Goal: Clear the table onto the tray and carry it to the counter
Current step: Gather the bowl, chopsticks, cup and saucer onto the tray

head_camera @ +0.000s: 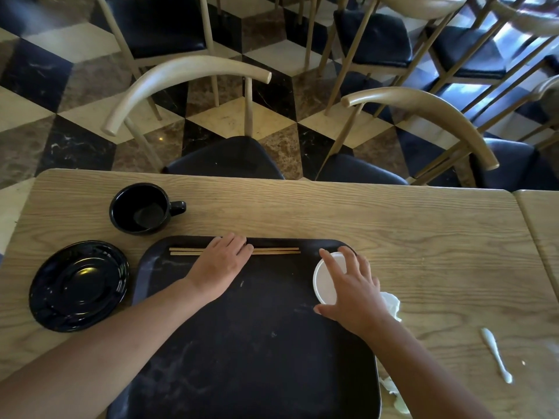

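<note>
Already the chopsticks [272,251] lie on the black tray [242,343] under the flat, open left hand [220,264], the right hand's [354,291] spread fingers [329,260] set down a white cup [325,278], while mug [142,208], plates [78,285], napkin [391,303] and spoon [496,353] wait on the worktop [393,231].

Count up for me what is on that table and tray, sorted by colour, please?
Black: 3, the tray, mug and plate.
White: 3, the small cup, spoon and crumpled napkin.
Wooden: 1 pair of chopsticks.
Total: 7
</note>
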`<act>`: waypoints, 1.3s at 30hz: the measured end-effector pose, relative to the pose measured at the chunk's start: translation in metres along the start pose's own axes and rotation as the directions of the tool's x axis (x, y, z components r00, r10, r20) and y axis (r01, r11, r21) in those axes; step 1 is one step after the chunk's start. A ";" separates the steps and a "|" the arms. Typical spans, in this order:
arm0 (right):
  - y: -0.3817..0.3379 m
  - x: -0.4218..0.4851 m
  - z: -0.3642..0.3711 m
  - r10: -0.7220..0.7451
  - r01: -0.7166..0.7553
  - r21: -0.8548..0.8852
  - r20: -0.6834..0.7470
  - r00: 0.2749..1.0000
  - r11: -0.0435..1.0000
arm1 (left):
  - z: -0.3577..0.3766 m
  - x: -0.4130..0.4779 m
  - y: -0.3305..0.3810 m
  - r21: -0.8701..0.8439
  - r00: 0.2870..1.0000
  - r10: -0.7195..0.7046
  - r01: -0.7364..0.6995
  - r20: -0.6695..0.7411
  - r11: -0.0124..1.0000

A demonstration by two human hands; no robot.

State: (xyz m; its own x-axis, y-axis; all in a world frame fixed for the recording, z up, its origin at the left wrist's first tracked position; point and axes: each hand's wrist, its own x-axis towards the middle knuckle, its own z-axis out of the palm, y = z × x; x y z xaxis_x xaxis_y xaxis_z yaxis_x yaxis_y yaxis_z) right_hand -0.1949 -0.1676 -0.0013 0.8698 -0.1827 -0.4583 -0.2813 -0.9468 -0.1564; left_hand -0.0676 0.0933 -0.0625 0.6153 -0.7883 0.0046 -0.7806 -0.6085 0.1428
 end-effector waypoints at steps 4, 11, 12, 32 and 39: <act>0.000 0.001 -0.001 0.004 -0.004 0.013 -0.003 1.000 1.000 | -0.001 0.001 -0.001 -0.005 1.000 0.014 -0.014 -0.023 1.000; -0.004 0.005 -0.001 0.020 -0.020 0.013 0.011 1.000 1.000 | 0.003 0.005 0.004 -0.021 0.997 0.037 -0.039 -0.066 0.999; -0.004 0.005 -0.001 0.022 -0.022 0.011 0.016 1.000 1.000 | 0.003 0.006 0.004 -0.018 0.997 0.039 -0.041 -0.072 0.999; -0.018 -0.094 -0.022 -0.028 0.040 0.126 -0.093 0.995 0.991 | -0.064 -0.098 0.066 -0.301 0.881 -0.471 0.462 0.046 0.835; -0.022 -0.153 -0.007 0.007 0.003 0.173 -0.055 0.998 0.985 | -0.087 -0.195 0.115 -0.390 0.774 -0.626 0.607 0.093 0.693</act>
State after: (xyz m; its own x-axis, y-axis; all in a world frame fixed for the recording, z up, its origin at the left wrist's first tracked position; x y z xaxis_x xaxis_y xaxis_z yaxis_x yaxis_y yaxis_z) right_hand -0.3191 -0.1207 0.0786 0.8888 -0.2037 -0.4105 -0.3448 -0.8873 -0.3063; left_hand -0.2679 0.1855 0.0395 0.9547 -0.2381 -0.1782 -0.1245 -0.8641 0.4878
